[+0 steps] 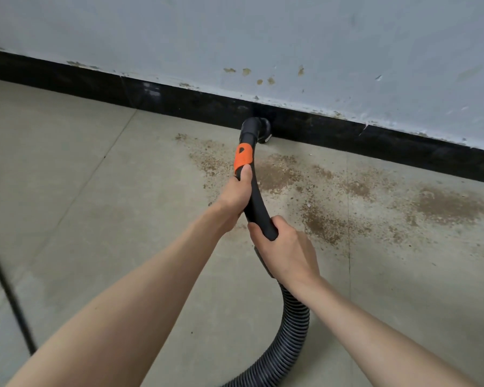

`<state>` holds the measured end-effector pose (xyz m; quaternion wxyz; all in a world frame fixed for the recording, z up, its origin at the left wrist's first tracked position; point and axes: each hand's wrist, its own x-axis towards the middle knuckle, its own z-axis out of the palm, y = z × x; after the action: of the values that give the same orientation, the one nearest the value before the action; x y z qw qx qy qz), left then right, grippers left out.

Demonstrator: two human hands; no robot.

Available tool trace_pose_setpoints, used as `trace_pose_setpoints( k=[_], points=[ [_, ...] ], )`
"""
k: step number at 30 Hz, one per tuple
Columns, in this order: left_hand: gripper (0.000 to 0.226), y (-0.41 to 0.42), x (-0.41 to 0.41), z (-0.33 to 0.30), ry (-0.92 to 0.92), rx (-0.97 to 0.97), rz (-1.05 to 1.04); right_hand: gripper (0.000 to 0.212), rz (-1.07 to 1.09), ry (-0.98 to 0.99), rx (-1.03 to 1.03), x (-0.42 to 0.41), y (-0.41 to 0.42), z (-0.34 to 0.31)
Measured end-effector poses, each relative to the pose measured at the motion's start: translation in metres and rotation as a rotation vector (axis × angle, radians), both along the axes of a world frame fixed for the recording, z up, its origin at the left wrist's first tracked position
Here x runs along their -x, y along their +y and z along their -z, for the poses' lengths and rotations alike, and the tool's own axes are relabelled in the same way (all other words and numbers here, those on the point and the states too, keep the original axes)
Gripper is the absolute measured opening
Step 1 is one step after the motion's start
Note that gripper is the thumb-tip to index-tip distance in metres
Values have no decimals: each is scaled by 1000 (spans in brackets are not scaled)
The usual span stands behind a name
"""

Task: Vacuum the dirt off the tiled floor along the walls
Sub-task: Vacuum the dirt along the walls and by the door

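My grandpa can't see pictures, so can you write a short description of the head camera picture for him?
Two hands grip a black vacuum hose handle, the left hand just below its orange band and the right hand lower down, holding the nozzle at the black baseboard. Brown dirt is scattered over the tiled floor, mostly to the right of the nozzle.

both hands, left hand [234,197] and right hand [283,248], grip the vacuum wand [256,199], nozzle [259,129] right against the black baseboard [403,141], dirt [333,196] scattered near that baseboard
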<state>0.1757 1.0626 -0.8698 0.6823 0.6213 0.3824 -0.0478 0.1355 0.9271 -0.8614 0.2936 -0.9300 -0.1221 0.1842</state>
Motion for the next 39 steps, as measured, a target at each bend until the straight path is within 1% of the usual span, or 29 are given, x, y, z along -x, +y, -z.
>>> trace_pose_setpoints(
  k=[5, 8, 10, 13, 16, 19, 24, 33, 39],
  points=[
    [61, 45, 13, -7, -21, -34, -159, 42, -117, -24, 3, 1, 42, -10],
    [59, 78, 27, -9, -21, -37, -283, 41, -228, -29, 32, 2, 75, -17],
    [60, 101, 41, -8, -5, -17, -381, 39, -312, -11, 49, 6, 98, -22],
    [61, 130, 63, -3, 26, -3, -525, 42, -417, 14, 71, 15, 128, -26],
    [60, 151, 78, 0, 42, -9, -600, 41, -472, 26, 77, 24, 149, -28],
    [59, 161, 84, 3, 52, -11, -608, 42, -479, 57, 62, 29, 158, -27],
    [45, 153, 80, 6, 83, -20, -569, 42, -435, 90, 36, 28, 152, -19],
    [48, 139, 63, 2, 98, -60, -485, 43, -361, 90, 3, 23, 139, -16],
    [47, 119, 63, 1, 109, -94, -381, 43, -311, 110, -23, 30, 118, -11]
  ],
)
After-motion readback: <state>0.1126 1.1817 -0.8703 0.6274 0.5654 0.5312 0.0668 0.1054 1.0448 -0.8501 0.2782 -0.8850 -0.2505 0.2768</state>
